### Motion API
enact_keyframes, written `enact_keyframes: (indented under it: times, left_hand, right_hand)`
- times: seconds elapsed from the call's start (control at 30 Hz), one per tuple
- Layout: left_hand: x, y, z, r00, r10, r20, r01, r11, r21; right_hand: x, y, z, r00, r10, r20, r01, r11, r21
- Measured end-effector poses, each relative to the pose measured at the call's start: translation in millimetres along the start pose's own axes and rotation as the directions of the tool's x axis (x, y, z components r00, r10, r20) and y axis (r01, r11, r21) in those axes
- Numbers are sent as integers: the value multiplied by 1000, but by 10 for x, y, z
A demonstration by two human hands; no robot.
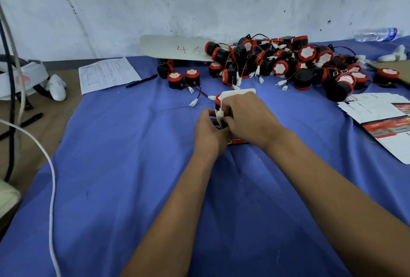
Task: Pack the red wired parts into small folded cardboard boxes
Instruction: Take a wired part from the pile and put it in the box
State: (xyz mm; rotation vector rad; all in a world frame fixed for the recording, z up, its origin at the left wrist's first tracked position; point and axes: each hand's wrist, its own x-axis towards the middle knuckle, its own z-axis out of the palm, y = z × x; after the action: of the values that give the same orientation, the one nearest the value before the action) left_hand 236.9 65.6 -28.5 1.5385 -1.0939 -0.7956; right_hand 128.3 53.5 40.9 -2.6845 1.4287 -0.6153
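Both hands meet at the middle of the blue cloth (133, 165). My left hand (207, 129) and my right hand (246, 119) together hold a small cardboard box (238, 94) with a red and black wired part (218, 101) sticking out of its open end. The box's white flap stands up behind my right hand, and its red printed side (238, 142) shows below my wrists. A white connector (221, 115) sits between my fingers. A big pile of the same red and black parts (288, 63) lies at the back.
Flat unfolded boxes (381, 116) are stacked at the right. Two loose parts (184, 79) stand left of the pile. A paper form (108, 74) and a pen (142, 81) lie at the back left, near a card marked 46 (175, 49). A white cable (52, 179) crosses the left side.
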Motion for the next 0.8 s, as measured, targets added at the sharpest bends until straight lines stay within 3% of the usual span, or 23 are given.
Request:
enact_keyframes:
  times: [0.17, 0.4, 0.8]
  left_hand:
    - [24, -9, 1, 999, 33, -7, -32, 998, 62]
    - [15, -17, -10, 999, 50, 11, -50, 997, 56]
    - [-14, -59, -6, 996, 94, 5, -94, 995, 26]
  right_hand:
    - [37, -17, -36, 992, -24, 126, 22, 1000, 17]
    - [-10, 57, -15, 997, -54, -62, 65, 979, 196]
    - [-38, 168, -82, 1000, 4, -9, -1, 961, 277]
